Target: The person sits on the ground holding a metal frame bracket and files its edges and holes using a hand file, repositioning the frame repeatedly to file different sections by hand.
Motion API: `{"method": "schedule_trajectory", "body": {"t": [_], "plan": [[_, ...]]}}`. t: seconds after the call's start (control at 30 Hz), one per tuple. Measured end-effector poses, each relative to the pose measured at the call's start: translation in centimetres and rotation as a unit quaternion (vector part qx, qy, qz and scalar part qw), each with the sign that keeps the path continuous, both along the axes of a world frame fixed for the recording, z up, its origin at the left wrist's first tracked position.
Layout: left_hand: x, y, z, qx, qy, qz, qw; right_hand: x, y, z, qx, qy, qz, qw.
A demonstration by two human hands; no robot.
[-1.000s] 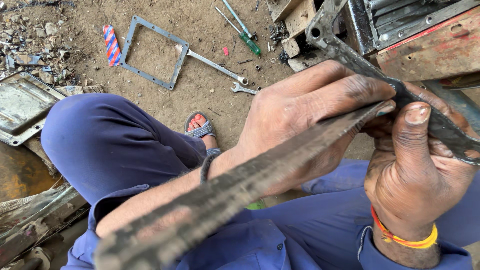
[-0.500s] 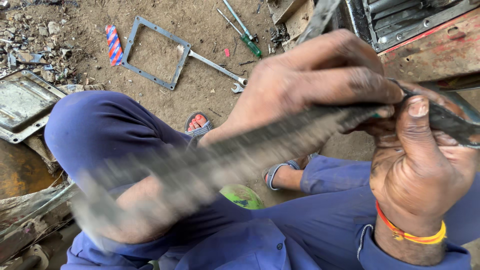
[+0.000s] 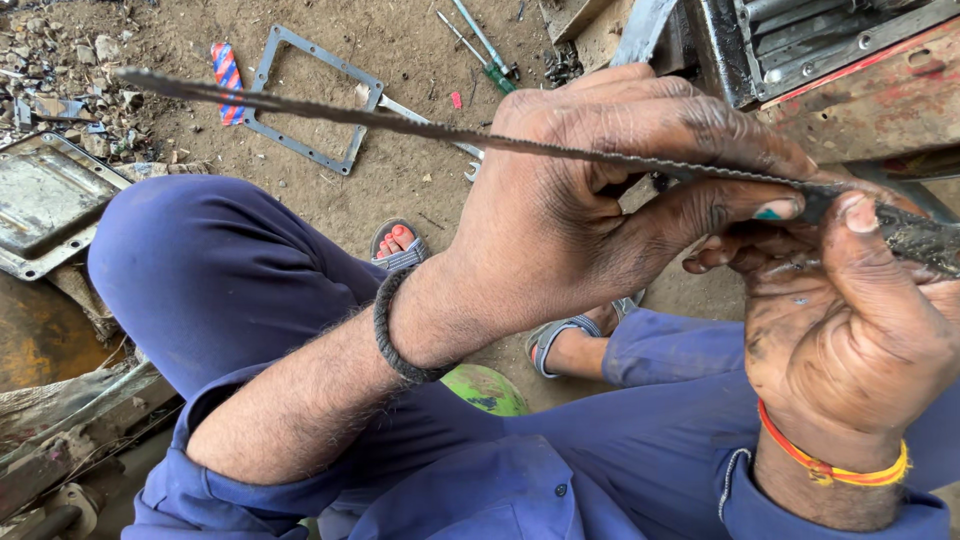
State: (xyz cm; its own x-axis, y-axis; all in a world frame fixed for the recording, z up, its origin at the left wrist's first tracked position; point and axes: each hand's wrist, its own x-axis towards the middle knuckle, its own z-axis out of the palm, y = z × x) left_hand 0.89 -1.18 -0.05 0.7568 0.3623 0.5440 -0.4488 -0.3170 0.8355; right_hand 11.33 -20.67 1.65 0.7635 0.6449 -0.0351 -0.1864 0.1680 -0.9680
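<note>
A long, thin, dark strip with a wavy edge (image 3: 400,122) stretches from the upper left across to the right, seen edge-on. My left hand (image 3: 610,200) pinches it between thumb and fingers near its right part. My right hand (image 3: 850,330) grips the same strip just beyond, thumb pressed on top. Both hands are greasy. A black band sits on my left wrist, an orange and yellow thread on my right. My legs in blue trousers are folded below, with sandalled feet (image 3: 395,245) on the dirt.
On the dirt ground lie a grey rectangular metal frame (image 3: 310,100), a spanner (image 3: 430,125), a green-handled screwdriver (image 3: 485,50), and a striped red-blue item (image 3: 228,75). A metal cover plate (image 3: 45,205) rests at left. Rusty machine parts (image 3: 830,60) fill the upper right.
The strip's far end has swung up from the lower left to the upper left and turned edge-on. Both hands keep their hold.
</note>
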Motion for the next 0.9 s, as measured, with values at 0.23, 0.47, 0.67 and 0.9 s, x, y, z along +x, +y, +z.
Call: {"method": "schedule_trajectory", "body": {"t": [0.23, 0.47, 0.67, 0.9], "plan": [[-0.4, 0.2, 0.1, 0.054, 0.016, 0.038, 0.998, -0.8, 0.2, -0.2, -0.007, -0.070, -0.013, 0.997], [0.3, -1.6, 0.3, -0.082, -0.019, 0.029, 0.996, -0.9, 0.1, -1.6, 0.025, -0.161, -0.052, 0.985], [0.5, -3.3, 0.2, -0.246, 0.087, 0.037, 0.965, -1.2, 0.0, -2.1, 0.036, -0.184, -0.070, 0.980], [0.6, -4.4, -0.6, -0.223, 0.011, 0.013, 0.975, -1.3, 0.2, -2.1, 0.024, -0.215, -0.078, 0.973]]}}
